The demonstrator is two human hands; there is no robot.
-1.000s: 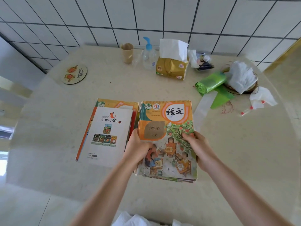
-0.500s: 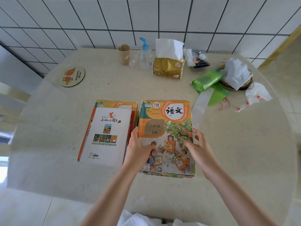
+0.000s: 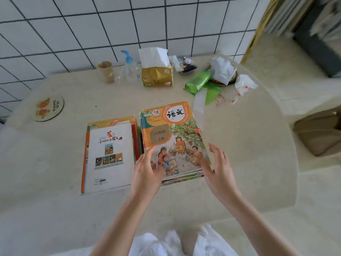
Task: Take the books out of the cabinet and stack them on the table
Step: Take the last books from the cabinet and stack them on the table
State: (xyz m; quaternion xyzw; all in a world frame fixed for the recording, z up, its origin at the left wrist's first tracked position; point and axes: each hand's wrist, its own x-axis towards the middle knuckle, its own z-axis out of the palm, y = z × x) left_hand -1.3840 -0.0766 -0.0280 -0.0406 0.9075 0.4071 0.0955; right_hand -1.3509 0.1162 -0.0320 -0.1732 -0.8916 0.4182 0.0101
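Note:
Two stacks of books lie side by side on the beige table [image 3: 239,145]. The right stack [image 3: 173,137] has an orange textbook with a tree and children on its cover on top. The left stack [image 3: 110,156] is topped by a white-covered book. My left hand [image 3: 147,172] hovers over the near left corner of the right stack, fingers spread, holding nothing. My right hand [image 3: 219,170] is open just off the stack's near right corner, clear of the books. A cabinet [image 3: 317,30] with papers shows blurred at the top right.
Along the tiled wall stand a brown cup [image 3: 106,71], a blue-capped bottle [image 3: 130,68] and a yellow tissue pack [image 3: 156,74]. A green bag roll [image 3: 198,83], white cloth [image 3: 223,70] and wrappers lie at the back right. A round coaster [image 3: 48,107] sits at the left.
Both hands let go of the right stack's sides and drew back with fingers spread. The view swung right, bringing the cabinet into sight.

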